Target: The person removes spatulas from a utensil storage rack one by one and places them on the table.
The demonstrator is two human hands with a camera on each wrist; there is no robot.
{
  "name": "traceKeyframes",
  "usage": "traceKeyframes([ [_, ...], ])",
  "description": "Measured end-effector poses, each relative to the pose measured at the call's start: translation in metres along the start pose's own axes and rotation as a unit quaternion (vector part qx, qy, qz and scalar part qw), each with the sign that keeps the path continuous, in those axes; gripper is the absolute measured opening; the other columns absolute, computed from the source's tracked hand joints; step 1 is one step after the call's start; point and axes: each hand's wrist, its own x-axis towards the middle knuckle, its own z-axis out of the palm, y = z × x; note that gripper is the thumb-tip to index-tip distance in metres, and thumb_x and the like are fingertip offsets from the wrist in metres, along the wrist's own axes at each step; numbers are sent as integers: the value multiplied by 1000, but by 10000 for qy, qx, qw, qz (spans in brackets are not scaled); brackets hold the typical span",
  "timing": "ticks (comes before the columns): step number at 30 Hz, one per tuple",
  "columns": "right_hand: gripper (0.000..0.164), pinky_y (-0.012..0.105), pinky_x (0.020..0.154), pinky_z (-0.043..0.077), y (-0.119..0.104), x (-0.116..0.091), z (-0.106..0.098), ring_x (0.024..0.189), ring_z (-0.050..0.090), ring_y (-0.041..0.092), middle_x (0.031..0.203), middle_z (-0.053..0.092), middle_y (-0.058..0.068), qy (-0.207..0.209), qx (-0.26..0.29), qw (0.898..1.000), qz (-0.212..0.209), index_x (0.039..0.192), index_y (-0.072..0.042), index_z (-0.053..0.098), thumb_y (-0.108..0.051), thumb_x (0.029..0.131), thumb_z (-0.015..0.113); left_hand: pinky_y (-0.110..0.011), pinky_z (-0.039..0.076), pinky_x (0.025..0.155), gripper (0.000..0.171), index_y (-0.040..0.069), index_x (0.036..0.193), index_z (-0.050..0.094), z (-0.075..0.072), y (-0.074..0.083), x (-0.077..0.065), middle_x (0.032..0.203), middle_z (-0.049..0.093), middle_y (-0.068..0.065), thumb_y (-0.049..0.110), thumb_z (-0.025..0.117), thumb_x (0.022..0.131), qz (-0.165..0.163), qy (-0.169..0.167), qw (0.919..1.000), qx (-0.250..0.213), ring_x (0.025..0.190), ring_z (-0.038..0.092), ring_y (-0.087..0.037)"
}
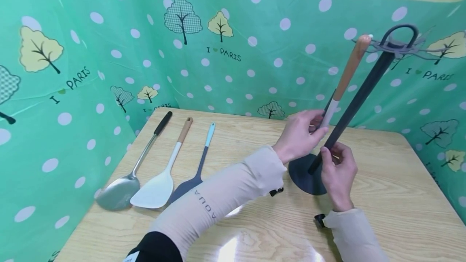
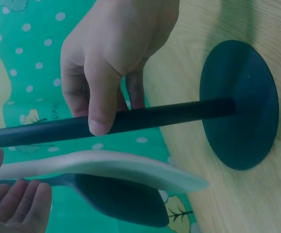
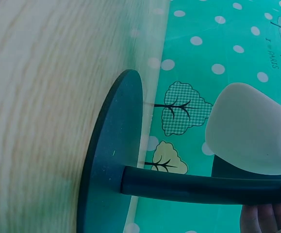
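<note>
Gripping the black pole of the utensil stand [image 1: 358, 96], the right hand [image 1: 338, 173] has its fingers curled round the low part of the pole, just above the round base [image 1: 303, 177]; the left wrist view shows the thumb pressed across the pole [image 2: 155, 116]. The stand sits on the wooden table [image 1: 382, 197] toward the far right, its pole leaning to the right, with a looped handle and hooks at the top.

The left hand [image 1: 300, 134] reaches across from the near left and holds the spatula [image 1: 347, 72] that hangs from the stand, fingers closed round its white neck just left of the pole. Its orange-brown handle reaches up to the hooks; its pale blade [image 2: 130, 167] hangs beside the pole, above the base, and a dark blade [image 2: 121, 199] lies right behind it.

On the left of the table three more utensils lie side by side, handles pointing far: a steel turner [image 1: 125, 183] with a black grip, a white spatula [image 1: 156, 189] with a wooden grip, and a dark spatula [image 1: 189, 183] with a light blue grip.

A green dotted cloth [image 1: 109, 51] printed with trees walls the table on the left and far sides.
</note>
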Motion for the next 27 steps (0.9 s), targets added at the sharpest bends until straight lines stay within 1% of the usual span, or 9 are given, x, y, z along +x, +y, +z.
traceKeyframes([
  [5, 27, 8, 75, 46, -3, 0, 0, 83, 56, 2, 94, 60, 4, 18, 52, 10000, -41, 111, 10, 59, -4, 89, 65, -8, 44, 87, 45, 2, 136, 49, 3, 0, 3, 118, 62, -6, 14, 61, 94, -73, -73, 9999, 74, 106, 59, -8],
  [10, 27, 9, 77, 45, -6, -1, -1, 84, 55, 2, 96, 60, 7, -24, -101, 9999, 7, 112, 9, 59, -6, 90, 64, -9, 44, 89, 46, 4, 138, 47, 6, 0, 7, 123, 61, -6, 13, 60, 95, -241, -97, 9993, -264, 110, 58, -6],
  [14, 26, 9, 76, 46, -7, -1, -1, 83, 56, 2, 94, 60, 3, 2, 10, 10000, -43, 111, 10, 59, -4, 89, 65, -10, 46, 86, 44, 5, 137, 48, 7, -1, 8, 121, 62, -6, 13, 60, 95, -365, -137, 9965, -736, 104, 60, -4],
  [18, 27, 9, 75, 46, -6, 0, 0, 83, 56, 1, 94, 60, 3, 15, 56, 10000, -62, 111, 10, 60, -5, 89, 66, -8, 47, 81, 40, 3, 133, 51, 8, -2, 8, 115, 64, -7, 10, 59, 95, -364, -109, 9936, -1068, 97, 62, -3],
  [23, 26, 9, 76, 46, -5, 0, 0, 83, 56, 2, 95, 61, 8, -13, -53, 10000, -45, 111, 9, 59, -5, 90, 65, -7, 47, 79, 35, 1, 129, 54, 8, -3, 8, 109, 66, -9, 6, 58, 95, -232, -35, 9939, -1082, 92, 61, -1],
  [27, 26, 9, 77, 46, 10, 2, 1, 83, 57, 3, 95, 61, 5, 5, -121, 9999, -21, 111, 7, 60, -6, 89, 66, -7, 47, 78, 31, 1, 126, 57, 8, -2, 6, 103, 66, -6, 6, 56, 96, -157, -30, 9949, -994, 87, 60, 2],
])
